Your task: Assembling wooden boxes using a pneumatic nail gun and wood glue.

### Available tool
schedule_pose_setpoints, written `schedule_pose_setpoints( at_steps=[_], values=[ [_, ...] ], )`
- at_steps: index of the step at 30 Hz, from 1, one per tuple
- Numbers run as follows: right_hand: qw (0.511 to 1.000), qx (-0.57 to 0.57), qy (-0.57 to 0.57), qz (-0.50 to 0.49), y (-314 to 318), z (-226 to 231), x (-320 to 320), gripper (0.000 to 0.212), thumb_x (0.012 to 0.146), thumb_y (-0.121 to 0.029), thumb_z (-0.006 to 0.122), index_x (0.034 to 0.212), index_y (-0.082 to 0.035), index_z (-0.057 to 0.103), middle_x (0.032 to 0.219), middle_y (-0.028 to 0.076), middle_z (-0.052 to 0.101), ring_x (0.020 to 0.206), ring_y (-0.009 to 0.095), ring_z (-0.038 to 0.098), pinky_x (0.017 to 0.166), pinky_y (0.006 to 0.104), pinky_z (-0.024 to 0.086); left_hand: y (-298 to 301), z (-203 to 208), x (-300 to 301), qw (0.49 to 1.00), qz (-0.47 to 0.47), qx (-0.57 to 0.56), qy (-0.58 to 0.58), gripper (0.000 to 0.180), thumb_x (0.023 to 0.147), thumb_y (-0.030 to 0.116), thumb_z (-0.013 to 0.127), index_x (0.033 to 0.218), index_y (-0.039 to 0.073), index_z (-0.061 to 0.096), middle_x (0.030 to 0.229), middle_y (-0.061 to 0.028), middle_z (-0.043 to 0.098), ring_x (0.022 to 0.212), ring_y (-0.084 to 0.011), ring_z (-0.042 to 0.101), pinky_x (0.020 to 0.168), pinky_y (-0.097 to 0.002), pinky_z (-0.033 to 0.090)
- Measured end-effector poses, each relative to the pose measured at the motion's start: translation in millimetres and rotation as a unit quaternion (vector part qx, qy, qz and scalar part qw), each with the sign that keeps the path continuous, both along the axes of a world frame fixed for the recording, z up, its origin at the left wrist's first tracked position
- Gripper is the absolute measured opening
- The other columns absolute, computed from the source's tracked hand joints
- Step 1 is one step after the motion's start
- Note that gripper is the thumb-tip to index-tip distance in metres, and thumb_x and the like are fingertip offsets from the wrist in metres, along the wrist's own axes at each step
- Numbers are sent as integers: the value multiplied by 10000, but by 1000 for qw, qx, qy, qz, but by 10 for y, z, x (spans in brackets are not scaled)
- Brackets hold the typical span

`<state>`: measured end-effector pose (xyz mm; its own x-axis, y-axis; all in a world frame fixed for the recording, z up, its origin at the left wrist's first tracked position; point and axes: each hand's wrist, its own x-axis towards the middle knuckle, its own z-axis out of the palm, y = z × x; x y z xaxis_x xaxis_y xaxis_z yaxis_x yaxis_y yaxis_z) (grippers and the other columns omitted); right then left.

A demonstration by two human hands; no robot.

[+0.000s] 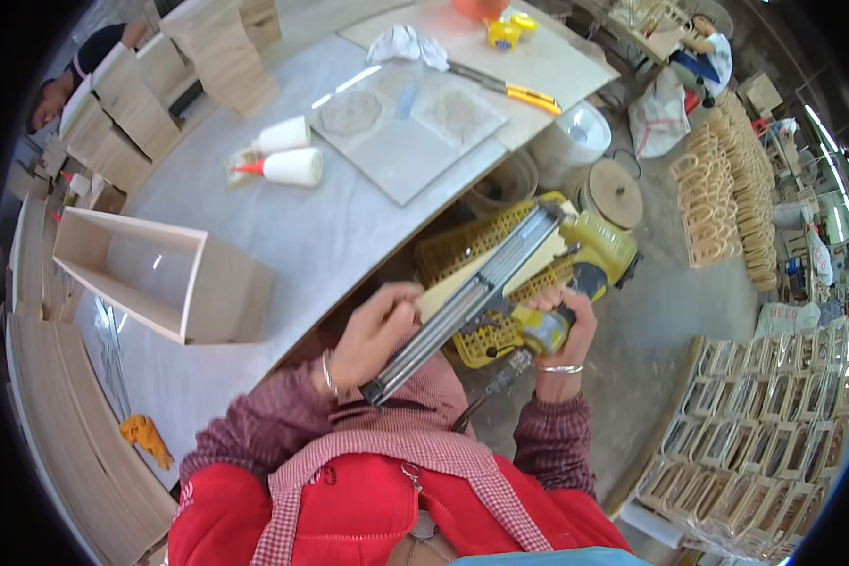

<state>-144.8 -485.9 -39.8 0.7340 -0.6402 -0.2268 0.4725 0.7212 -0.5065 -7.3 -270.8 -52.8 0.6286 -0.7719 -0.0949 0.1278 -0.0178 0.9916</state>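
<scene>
My right hand (571,325) is wrapped round the handle of a yellow-green nail gun (606,247), which is tilted with its long metal magazine (467,307) running down toward my lap. My left hand (379,332) is closed beside the magazine's lower part. Its fingers are curled, and what they hold, if anything, is hidden. Behind the magazine shows a pale wooden board (436,298), partly covered by the gun; whether my left fingers touch it I cannot tell. Under both lies a yellow plastic basket (486,347).
On the grey table (325,241) at left stand an open wooden box (226,292) and two white glue bottles (292,168). A utility knife (533,97) and a white cloth (406,45) lie farther back. Stacked wooden frames (745,434) fill the right floor. Two other people sit farther off.
</scene>
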Motion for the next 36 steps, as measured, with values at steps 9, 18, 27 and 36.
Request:
schedule_pose_setpoints(
  at_steps=[9,18,27,36],
  values=[
    [998,48,-36,16,10,15,24,46,785,-80,497,828,-65,491,672,19,484,618,133,458,666,273,413,262,105,-253,991,40,-128,-17,238,948,126,436,1134,7,526,968,-88,592,755,-124,517,708,-225,425],
    [981,113,-104,118,209,-8,140,32,792,-96,480,815,-74,479,677,10,470,628,130,452,676,273,420,-671,290,-4,961,199,-145,-127,204,935,126,462,1057,-9,553,967,-56,517,761,-128,454,704,-237,393],
    [951,-209,191,125,-43,354,547,124,785,-92,513,892,-33,497,663,30,513,590,129,465,628,257,426,-600,76,135,963,173,-112,-175,194,909,100,489,1061,-1,555,956,-59,511,747,-134,454,685,-240,395],
    [239,-894,375,61,-727,278,1532,258,702,-167,644,882,-39,511,680,102,598,564,224,587,526,315,463,669,106,271,941,146,138,-272,187,838,68,559,1015,13,588,924,-62,542,689,-147,478,629,-237,404]
  ],
)
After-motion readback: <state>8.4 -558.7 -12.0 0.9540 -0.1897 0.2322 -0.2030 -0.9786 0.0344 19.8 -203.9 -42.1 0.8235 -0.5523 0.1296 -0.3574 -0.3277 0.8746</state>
